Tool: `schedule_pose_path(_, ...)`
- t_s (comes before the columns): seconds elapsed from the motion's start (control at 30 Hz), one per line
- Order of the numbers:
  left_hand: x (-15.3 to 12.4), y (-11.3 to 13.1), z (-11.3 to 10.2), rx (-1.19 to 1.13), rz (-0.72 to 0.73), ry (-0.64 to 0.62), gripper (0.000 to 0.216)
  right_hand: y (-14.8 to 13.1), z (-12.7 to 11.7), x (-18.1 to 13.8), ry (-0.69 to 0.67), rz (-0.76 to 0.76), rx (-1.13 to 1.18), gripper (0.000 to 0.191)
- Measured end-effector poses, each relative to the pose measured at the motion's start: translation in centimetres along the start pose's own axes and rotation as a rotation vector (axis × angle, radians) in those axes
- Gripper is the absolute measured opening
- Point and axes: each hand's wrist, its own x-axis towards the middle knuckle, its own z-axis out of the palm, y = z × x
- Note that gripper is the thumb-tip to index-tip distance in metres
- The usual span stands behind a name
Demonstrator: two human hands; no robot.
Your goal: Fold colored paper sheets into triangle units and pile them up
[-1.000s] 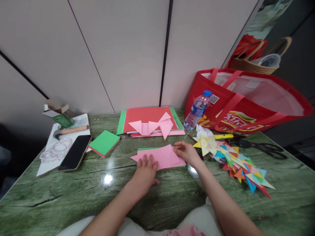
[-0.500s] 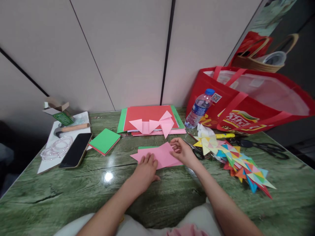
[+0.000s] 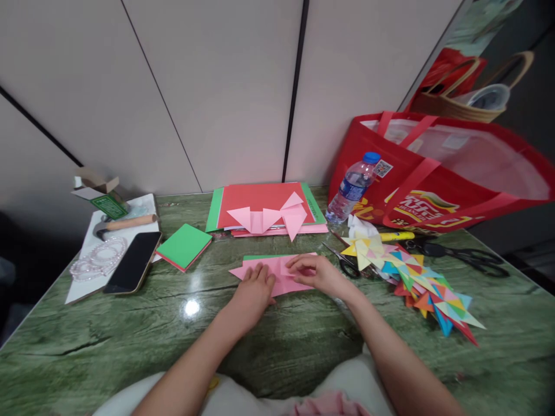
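A folded sheet of pink paper (image 3: 282,284) lies in front of me, its pointed tip showing at the left. My left hand (image 3: 255,292) rests flat on its left part with the fingers stretched out. Over the right part, my right hand (image 3: 319,275) is closed, its fingers and thumb pinching a bit of the pink paper. A strip of green paper (image 3: 255,257) peeks out behind it. Folded pink pieces (image 3: 293,218) sit farther back on a stack of red paper (image 3: 264,195).
On the left are a green paper pad (image 3: 185,245), a phone (image 3: 133,263), a hammer (image 3: 130,223) and beads (image 3: 99,260). To the right lie small scissors (image 3: 347,266), colourful folded paper stars (image 3: 427,283) and black scissors (image 3: 468,257). A bottle (image 3: 352,188) stands before a red bag (image 3: 407,179).
My right hand has moved left and inward over the pink paper. The raised pink flap has come down, and creases now show across the middle. My left hand stays nearly in place.
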Motion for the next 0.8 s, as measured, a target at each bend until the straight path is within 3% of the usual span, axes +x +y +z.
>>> schedule_pose_path(0.33,0.02,-0.58,-0.66,-0.037,0.004,0.005,0.062,-0.15,-0.14,-0.08,-0.125,0.025,-0.080,0.026)
schedule_pose_path(0.5,-0.04,-0.81,-0.30,-0.028,0.080,0.052,0.063,-0.16,-0.13,-0.09,-0.097,-0.009,-0.026,0.025)
schedule_pose_path(0.8,-0.09,-1.08,-0.11,0.006,0.105,-0.011,0.062,0.02,0.10,0.08,-0.126,-0.041,-0.052,0.017)
